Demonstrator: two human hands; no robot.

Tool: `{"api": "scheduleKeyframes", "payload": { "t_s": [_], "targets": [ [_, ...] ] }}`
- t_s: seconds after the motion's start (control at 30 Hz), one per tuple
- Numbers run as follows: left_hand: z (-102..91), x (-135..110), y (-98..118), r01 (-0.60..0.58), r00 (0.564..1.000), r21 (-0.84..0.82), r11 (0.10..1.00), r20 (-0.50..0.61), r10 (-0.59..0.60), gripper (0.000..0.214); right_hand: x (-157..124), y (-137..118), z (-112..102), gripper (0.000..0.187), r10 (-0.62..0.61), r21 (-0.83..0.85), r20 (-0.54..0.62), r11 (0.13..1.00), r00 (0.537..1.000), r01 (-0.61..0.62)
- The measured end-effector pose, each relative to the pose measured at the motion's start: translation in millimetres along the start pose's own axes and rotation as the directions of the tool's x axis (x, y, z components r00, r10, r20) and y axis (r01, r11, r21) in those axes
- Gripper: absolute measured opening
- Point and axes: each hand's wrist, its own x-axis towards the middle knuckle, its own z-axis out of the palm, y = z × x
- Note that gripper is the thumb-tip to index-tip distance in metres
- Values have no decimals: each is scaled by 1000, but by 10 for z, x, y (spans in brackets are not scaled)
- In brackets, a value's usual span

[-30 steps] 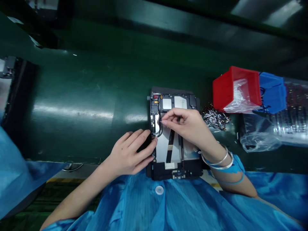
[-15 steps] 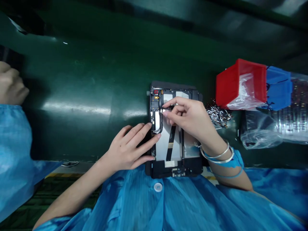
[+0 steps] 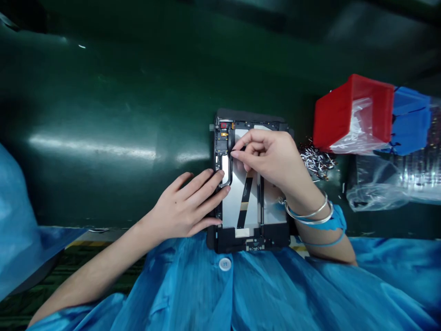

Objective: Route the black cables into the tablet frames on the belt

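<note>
An opened tablet (image 3: 272, 216) lies at the table's front edge, its silver battery plates and a black ribbon cable (image 3: 245, 202) showing. Along the left inner side a thin black cable (image 3: 230, 171) runs and curves at its lower end. My left hand (image 3: 193, 204) rests on the tablet's left edge with fingers spread, fingertips beside that curve. Thumb and forefinger of my right hand (image 3: 265, 154) pinch the thin black cable over the upper left part of the tablet. My fingers hide the exact grip point.
On the right stand a red bin (image 3: 332, 117) holding a clear bag and a blue bin (image 3: 411, 119). A pile of small black and silver parts (image 3: 317, 162) lies beside the tablet. Plastic-wrapped parts (image 3: 382, 184) sit farther right. Another person's blue sleeve (image 3: 15, 220) shows at left.
My right fingertips have moved slightly left and are closer together on the cable. My left hand stays on the tablet's edge. The other person's hand has left the view.
</note>
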Motion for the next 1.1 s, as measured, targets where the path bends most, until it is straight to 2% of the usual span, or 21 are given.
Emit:
{"api": "scheduleKeyframes", "payload": {
  "t_s": [0.13,0.27,0.4,0.6,0.67,0.73,0.8,0.87,0.93,1.0,1.07,1.1],
  "targets": [
    [-52,73,-27,-77,996,-50,996,50,80,50,-9,22,10,10,-30,-46,-17,999,999,29],
    [-62,103,-54,-49,994,-167,985,84,63,49,-31,18,12,8,-33,-61,-32,998,999,31],
    [-71,101,-62,-35,992,-204,978,111,59,50,-37,12,17,7,-28,-78,-35,997,999,26],
    [-68,182,-85,-92,993,-71,993,70,97,50,-47,13,37,3,-80,-179,-62,982,995,68],
    [-54,252,-127,-97,994,-25,995,52,98,49,-127,-19,1,4,-150,-268,-129,957,980,111],
    [-45,324,-182,-79,996,-7,997,45,79,45,-269,-50,-70,11,-227,-359,-238,924,944,132],
    [-50,365,-224,-42,999,-42,998,30,43,41,-459,-40,-159,12,-277,-417,-341,901,898,119],
    [-65,342,-216,-5,999,-158,987,-34,0,41,-662,45,-239,13,-269,-439,-413,896,870,69],
    [-74,248,-133,94,980,-275,957,-144,-137,44,-845,205,-285,19,-216,-453,-480,891,850,-30],
    [-56,107,24,271,908,-327,905,-225,-353,46,-986,400,-285,30,-143,-478,-553,861,821,-172],
    [-5,-33,228,434,838,-311,846,-206,-506,45,-1081,575,-238,40,-60,-497,-574,818,817,-289],
    [28,-87,334,470,831,-301,830,-167,-531,45,-1114,639,-200,43,-16,-501,-548,807,837,-312]
  ]
}}
